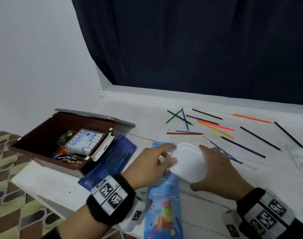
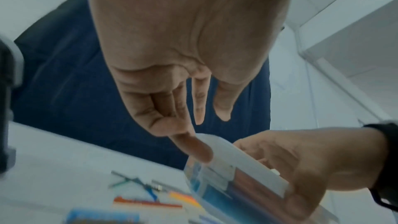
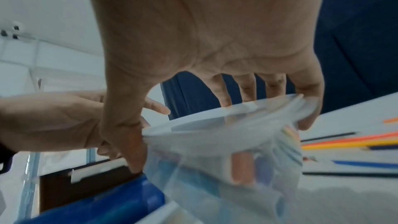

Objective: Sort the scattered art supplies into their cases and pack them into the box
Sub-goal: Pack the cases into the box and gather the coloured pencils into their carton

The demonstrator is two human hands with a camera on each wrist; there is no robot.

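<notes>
A: Where could a hand pass?
B: The bare table (image 1: 147,109) between the box (image 1: 44,135) at left and the pencils (image 1: 216,125) scattered far right.
A: And nearer?
B: A blue case (image 1: 116,152) lies beside the box.

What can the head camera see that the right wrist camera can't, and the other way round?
Only the head view shows inside the brown box, where a white case already lies, and the blue packet near the table's front edge. Only the right wrist view shows coloured sticks through the clear case; from above that case looks plain white. Both show the right hand gripping the case, the left hand touching it, and loose pencils on the table.
</notes>
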